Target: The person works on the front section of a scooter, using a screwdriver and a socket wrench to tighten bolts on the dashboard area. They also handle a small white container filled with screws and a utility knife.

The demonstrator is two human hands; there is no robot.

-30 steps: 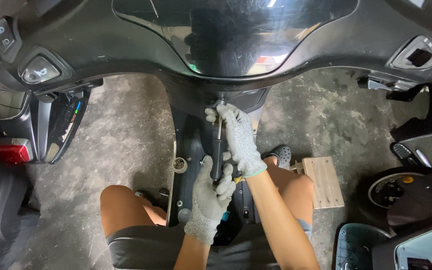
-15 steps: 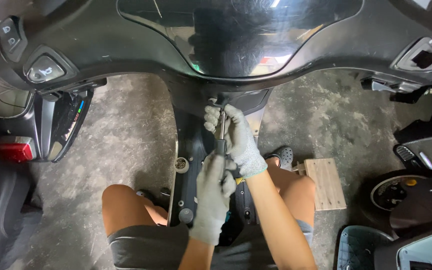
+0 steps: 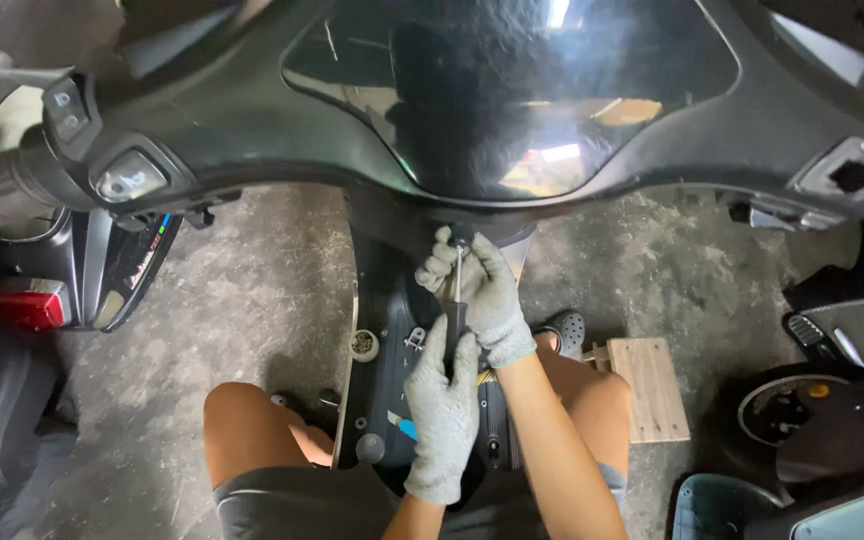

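Stained concrete floor (image 3: 252,300) lies under a black scooter (image 3: 252,110). Left hand (image 3: 444,410), gloved, is closed around the screwdriver (image 3: 455,310) handle, apparently to turn it; right hand (image 3: 482,285) cups the shaft near the tip, seemingly steadying it against the front panel (image 3: 382,300). Tip and screw are hidden under the handlebar cover. Wooden block (image 3: 652,385) sits beside the right knee.

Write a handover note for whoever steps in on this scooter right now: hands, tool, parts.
Left hand: gloved, wrapped round the screwdriver handle.
Right hand: gloved, steadying the shaft near its tip, just under the handlebar cover.
The tip meets the black front panel; the fastener itself is hidden.
A small wooden stool sits on the concrete floor to the right.
Done or left: cannot tell how far the fastener has turned.
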